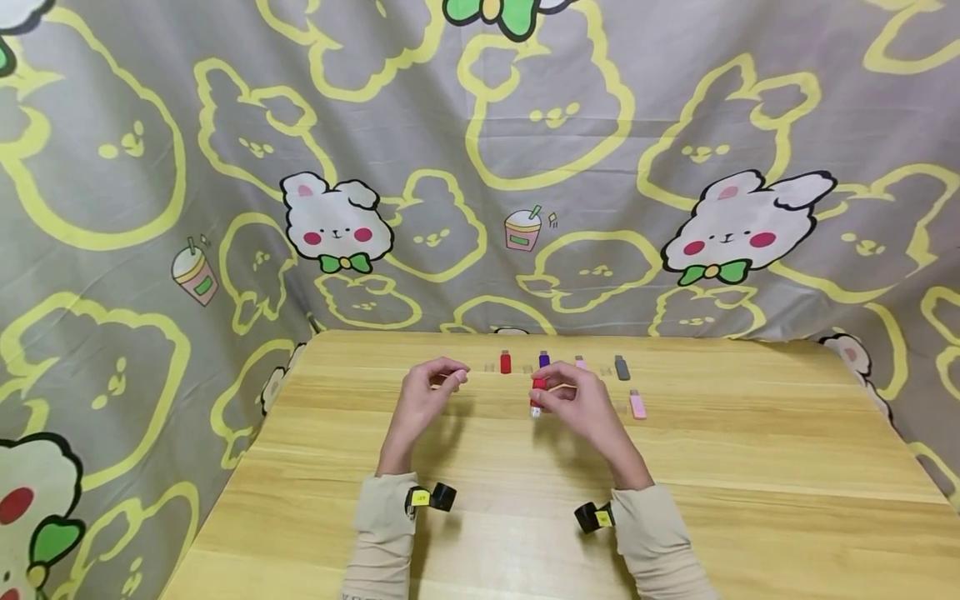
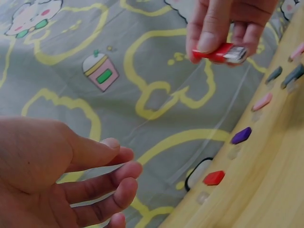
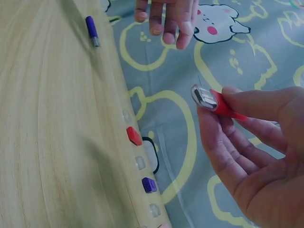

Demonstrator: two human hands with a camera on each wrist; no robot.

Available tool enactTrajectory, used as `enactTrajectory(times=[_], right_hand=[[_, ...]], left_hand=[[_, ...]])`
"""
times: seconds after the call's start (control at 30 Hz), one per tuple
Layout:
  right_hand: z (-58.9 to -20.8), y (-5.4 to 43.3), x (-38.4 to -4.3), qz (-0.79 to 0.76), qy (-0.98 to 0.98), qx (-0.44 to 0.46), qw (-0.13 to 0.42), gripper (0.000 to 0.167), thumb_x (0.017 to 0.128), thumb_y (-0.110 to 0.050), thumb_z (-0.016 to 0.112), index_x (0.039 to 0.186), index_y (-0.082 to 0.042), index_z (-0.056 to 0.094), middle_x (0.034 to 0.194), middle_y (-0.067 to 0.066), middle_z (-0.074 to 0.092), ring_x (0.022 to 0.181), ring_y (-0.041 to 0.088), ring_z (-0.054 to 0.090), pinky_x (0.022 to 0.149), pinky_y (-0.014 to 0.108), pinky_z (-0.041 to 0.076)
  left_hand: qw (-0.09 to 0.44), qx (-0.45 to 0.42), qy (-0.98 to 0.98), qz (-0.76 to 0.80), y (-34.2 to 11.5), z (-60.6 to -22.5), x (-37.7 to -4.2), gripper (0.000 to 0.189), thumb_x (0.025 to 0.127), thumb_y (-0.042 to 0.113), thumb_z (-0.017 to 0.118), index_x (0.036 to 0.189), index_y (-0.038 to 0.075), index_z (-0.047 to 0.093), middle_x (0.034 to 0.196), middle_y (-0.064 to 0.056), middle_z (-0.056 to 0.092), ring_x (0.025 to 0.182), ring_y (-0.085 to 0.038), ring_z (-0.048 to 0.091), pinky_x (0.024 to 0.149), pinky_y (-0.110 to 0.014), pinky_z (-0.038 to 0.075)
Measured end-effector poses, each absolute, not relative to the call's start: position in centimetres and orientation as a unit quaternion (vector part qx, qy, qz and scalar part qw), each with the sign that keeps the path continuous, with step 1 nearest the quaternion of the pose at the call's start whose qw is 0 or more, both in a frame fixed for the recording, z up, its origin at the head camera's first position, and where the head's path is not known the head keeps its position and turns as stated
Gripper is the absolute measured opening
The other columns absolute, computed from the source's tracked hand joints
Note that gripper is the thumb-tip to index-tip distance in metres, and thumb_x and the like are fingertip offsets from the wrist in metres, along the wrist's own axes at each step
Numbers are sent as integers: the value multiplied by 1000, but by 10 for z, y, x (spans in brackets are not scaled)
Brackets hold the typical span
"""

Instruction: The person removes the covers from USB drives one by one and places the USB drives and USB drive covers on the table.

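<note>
My right hand pinches a red USB flash drive between thumb and fingers, above the table. Its metal plug points away from the palm, and a clear cap appears to surround the plug. The left hand hovers to the left, apart from the drive. In the left wrist view its fingers are loosely bent, with nothing visible between them. Behind the hands, a red flash drive, a purple one, a partly hidden pink one and a grey one lie in a row.
Small clear caps lie beside the drives in the row. Another pink drive rests nearer, right of my right hand. A separate purple drive shows in the right wrist view. Patterned cloth hangs behind the wooden table.
</note>
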State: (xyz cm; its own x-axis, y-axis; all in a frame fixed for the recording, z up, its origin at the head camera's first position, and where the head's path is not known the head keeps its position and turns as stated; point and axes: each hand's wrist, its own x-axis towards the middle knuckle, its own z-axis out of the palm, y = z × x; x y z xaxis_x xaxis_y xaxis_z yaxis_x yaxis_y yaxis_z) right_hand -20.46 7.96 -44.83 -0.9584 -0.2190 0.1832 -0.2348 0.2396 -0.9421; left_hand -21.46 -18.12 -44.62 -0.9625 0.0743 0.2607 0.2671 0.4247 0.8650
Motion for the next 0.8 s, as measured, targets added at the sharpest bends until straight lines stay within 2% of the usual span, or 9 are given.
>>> enactTrajectory(times=[0.07, 0.13, 0.3, 0.4, 0.5, 0.6, 0.67, 0.8], right_hand=[[-448, 82, -206, 608, -783, 127, 2, 23, 89, -3, 79, 109, 5, 70, 98, 17, 72, 85, 30, 75, 70, 27, 59], [-455, 84, -209, 611, -783, 115, 3, 23, 87, -7, 82, 106, 2, 71, 97, 13, 73, 84, 24, 74, 71, 27, 59], [-456, 85, -211, 607, -789, 91, 15, 19, 85, -9, 85, 96, -2, 71, 90, 9, 75, 80, 16, 71, 72, 23, 57], [-456, 87, -211, 620, -780, 81, 13, 19, 86, -10, 85, 94, 0, 71, 91, 11, 75, 80, 14, 72, 73, 23, 57], [-457, 87, -210, 638, -767, 74, 5, 21, 86, -12, 85, 94, 1, 70, 93, 13, 75, 82, 15, 73, 73, 25, 58], [-456, 86, -209, 653, -754, 75, 1, 23, 87, -13, 85, 95, 3, 70, 95, 15, 76, 85, 17, 75, 75, 26, 59], [-456, 85, -209, 661, -746, 78, 0, 23, 87, -13, 84, 96, 4, 70, 96, 15, 76, 86, 18, 75, 75, 26, 59], [-456, 84, -208, 664, -743, 84, 1, 23, 86, -12, 85, 95, 4, 70, 96, 16, 76, 85, 20, 75, 75, 25, 59]], left_hand=[[83, -108, -839, -527, -178, -447, -214, 10, 97, 4, 69, 103, -1, 76, 93, -12, 74, 83, -30, 69, 72, -26, 54], [72, -114, -841, -524, -174, -448, -214, 11, 98, 5, 69, 104, -1, 76, 94, -11, 75, 83, -28, 69, 72, -27, 54], [38, -152, -847, -507, -166, -450, -214, 11, 99, 8, 68, 105, 2, 76, 99, -7, 75, 87, -23, 69, 76, -29, 54], [10, -179, -842, -509, -158, -451, -214, 13, 100, 9, 68, 108, 2, 75, 101, -7, 75, 89, -27, 71, 78, -31, 55], [-20, -193, -825, -531, -149, -451, -213, 17, 99, 9, 69, 112, -1, 73, 103, -9, 74, 91, -31, 72, 81, -41, 59], [-30, -197, -809, -553, -140, -453, -212, 17, 98, 8, 70, 112, -1, 73, 102, -11, 74, 89, -29, 72, 81, -50, 59], [-25, -193, -804, -561, -136, -454, -212, 15, 96, 7, 72, 110, 1, 74, 101, -11, 75, 87, -26, 71, 79, -48, 59], [-9, -177, -807, -564, -130, -456, -210, 10, 95, 6, 73, 105, 3, 74, 97, -11, 75, 84, -26, 71, 71, -30, 57]])
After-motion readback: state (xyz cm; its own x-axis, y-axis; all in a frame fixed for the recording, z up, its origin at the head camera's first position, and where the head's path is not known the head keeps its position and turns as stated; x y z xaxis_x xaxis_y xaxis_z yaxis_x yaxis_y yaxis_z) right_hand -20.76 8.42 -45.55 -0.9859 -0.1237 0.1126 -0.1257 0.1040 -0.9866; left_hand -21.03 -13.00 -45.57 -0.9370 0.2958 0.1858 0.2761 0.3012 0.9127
